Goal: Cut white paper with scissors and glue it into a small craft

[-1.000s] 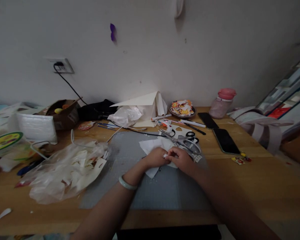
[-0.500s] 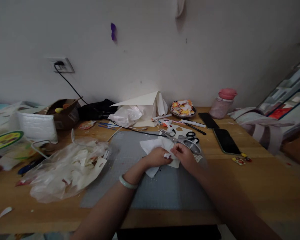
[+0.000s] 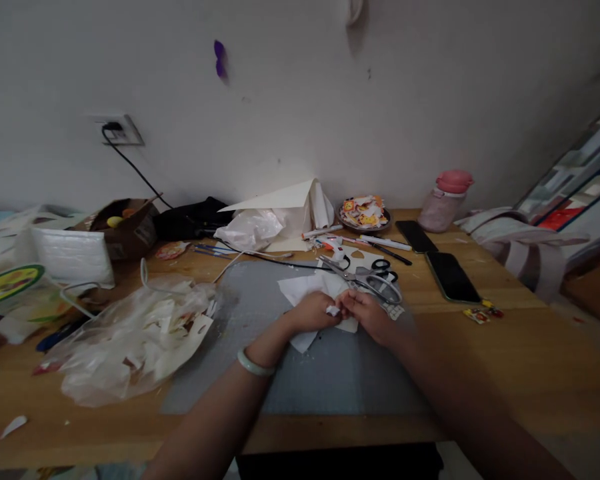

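Observation:
My left hand [image 3: 314, 313], with a pale bangle on its wrist, is closed around a small crumpled white piece [image 3: 333, 311] that looks like paper or tissue. My right hand [image 3: 366, 312] meets it from the right, its fingers pinched together at the left fingertips; what they hold, if anything, is hidden. Beneath both hands lie white paper sheets [image 3: 300, 287] on a grey cutting mat [image 3: 310, 390]. Just beyond the right hand are scissors [image 3: 380, 287] with grey handles, next to a second pair with black handles [image 3: 381, 265].
On the left sits a clear plastic bag [image 3: 115, 360] of paper scraps, with a cardboard box [image 3: 125, 233] behind it. A bowl of paper cutouts [image 3: 365, 213], pens [image 3: 385, 243], two phones [image 3: 453, 277] and a pink-lidded bottle [image 3: 445, 203] stand toward the back and right.
My right hand has come in closer against the left, and its fingers now touch the left fingertips. The left hand still holds the white piece. The view has shifted slightly.

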The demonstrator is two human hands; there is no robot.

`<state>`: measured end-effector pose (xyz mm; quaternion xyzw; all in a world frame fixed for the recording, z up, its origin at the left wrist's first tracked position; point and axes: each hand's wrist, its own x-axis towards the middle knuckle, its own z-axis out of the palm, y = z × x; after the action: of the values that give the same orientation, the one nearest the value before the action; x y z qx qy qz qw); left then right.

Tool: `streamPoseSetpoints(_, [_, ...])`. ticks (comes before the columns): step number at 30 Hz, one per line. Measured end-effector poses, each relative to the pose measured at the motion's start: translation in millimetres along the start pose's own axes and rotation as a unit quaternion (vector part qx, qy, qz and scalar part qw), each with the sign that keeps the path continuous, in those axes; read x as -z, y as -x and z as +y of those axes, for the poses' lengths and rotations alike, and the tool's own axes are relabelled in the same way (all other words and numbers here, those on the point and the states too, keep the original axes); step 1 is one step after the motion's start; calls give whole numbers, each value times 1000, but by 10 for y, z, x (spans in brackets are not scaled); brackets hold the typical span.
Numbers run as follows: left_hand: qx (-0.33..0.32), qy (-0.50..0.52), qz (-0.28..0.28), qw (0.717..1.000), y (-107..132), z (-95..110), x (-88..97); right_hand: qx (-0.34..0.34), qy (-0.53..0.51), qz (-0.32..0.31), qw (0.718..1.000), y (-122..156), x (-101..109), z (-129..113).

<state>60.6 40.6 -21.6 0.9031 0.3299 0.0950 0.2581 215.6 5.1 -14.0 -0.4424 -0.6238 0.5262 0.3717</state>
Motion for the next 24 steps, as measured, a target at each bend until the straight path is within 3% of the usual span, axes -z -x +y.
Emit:
streamPoseSetpoints(2, [-1, 12, 5, 1000, 2, -12, -6, 4, -34, 21, 999, -4, -13, 2])
streamPoseSetpoints(5, [9, -31, 5, 999, -6, -21, -23, 25, -6, 52, 998, -4, -65, -2])
streamPoseSetpoints(14, [-4, -104, -7, 995, -26, 4, -29, 66, 185, 32, 980, 15, -48, -18])
streamPoseSetpoints(19, [-22, -61, 8, 998, -14, -11, -29, 13, 64, -14, 998, -6, 4, 3])
streamPoseSetpoints(22, [-28, -3, 8, 1000, -6, -24, -26, 8, -8, 17, 1000, -11, 32, -9])
streamPoseSetpoints(24, [-14, -10, 9, 1000, -6, -30, -30, 37, 36, 51, 997, -2, 39, -29])
